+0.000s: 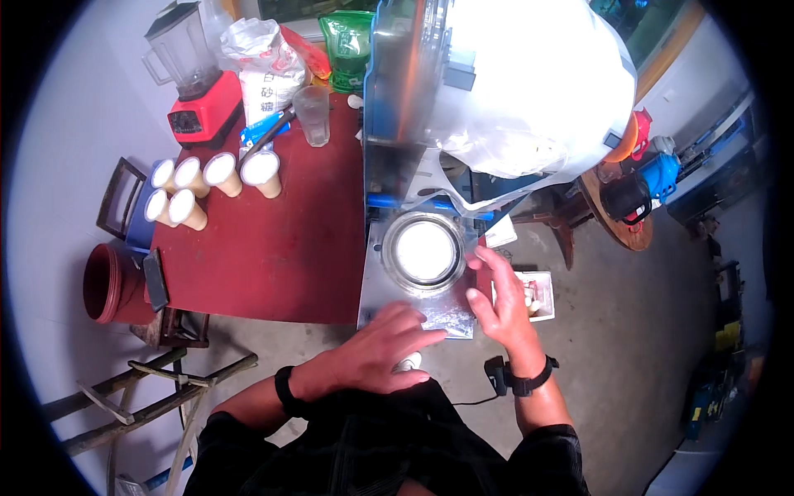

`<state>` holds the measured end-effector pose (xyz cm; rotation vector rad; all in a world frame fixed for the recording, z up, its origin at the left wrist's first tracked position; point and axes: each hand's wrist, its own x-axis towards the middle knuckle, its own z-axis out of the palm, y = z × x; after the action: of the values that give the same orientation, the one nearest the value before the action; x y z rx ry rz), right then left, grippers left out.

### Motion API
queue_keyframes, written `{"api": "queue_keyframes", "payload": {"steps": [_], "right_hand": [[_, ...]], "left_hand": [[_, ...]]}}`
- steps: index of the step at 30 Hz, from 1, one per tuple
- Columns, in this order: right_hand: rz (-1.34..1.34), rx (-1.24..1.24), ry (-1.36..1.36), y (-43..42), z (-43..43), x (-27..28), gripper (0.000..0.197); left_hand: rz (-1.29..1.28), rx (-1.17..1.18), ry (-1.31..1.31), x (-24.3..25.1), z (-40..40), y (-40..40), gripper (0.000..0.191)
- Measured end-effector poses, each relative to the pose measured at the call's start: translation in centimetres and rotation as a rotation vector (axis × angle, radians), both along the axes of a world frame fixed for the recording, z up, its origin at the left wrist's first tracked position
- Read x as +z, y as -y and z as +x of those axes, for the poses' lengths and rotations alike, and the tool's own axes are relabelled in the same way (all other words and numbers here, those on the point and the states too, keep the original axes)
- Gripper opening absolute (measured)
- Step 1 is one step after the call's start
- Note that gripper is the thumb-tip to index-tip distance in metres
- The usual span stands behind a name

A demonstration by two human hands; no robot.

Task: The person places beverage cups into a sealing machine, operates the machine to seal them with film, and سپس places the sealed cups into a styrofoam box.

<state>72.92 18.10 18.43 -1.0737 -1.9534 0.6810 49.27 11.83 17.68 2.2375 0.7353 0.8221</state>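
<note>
A white-topped cup (pixel 425 251) sits in the round metal holder of a cup-sealing machine (pixel 378 291), its surface bright under the light. My left hand (pixel 394 347) is over the near edge of the machine's metal plate, fingers spread and holding nothing. Right of the holder, my right hand (pixel 504 304) is raised with thumb and fingers apart and nothing between them. Several filled plastic cups with white tops (pixel 262 172) stand on the red table (pixel 273 260) to the left.
At the table's back are a red blender (pixel 208 111), a white sack (pixel 267 74), a green bag (pixel 347 49) and a clear empty cup (pixel 312 118). A white box (pixel 546 296) lies right of the machine. Red buckets (pixel 115 285) and a wooden rack (pixel 155 403) stand left.
</note>
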Motion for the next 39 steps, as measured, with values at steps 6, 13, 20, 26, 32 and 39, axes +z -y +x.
{"api": "queue_keyframes", "payload": {"steps": [6,13,20,26,32,39], "right_hand": [[0.003,0.073,0.215,-1.1,-1.3,0.1,0.057],[-0.056,0.097,-0.023,-0.4,-0.2,-1.4,0.056],[-0.038,0.068,-0.030,-0.3,-0.9,-1.6,0.053],[-0.164,0.041,-0.505,3.0,0.4,-2.8,0.042],[-0.396,-0.162,-0.362,6.2,4.7,-7.0,0.028],[-0.451,-0.108,0.143,8.0,2.4,-4.0,0.012]], "left_hand": [[0.047,0.192,0.069,-1.6,-2.0,1.6,0.050],[0.034,0.534,0.186,-3.2,-4.6,3.0,0.021],[-0.134,0.730,0.222,-4.2,-4.7,3.5,0.013],[-0.412,0.743,0.253,-5.3,-5.7,4.2,0.015],[-0.543,0.603,0.045,-4.5,-5.3,3.2,0.036],[-0.446,0.649,-0.062,-5.3,-4.8,2.5,0.035]]}}
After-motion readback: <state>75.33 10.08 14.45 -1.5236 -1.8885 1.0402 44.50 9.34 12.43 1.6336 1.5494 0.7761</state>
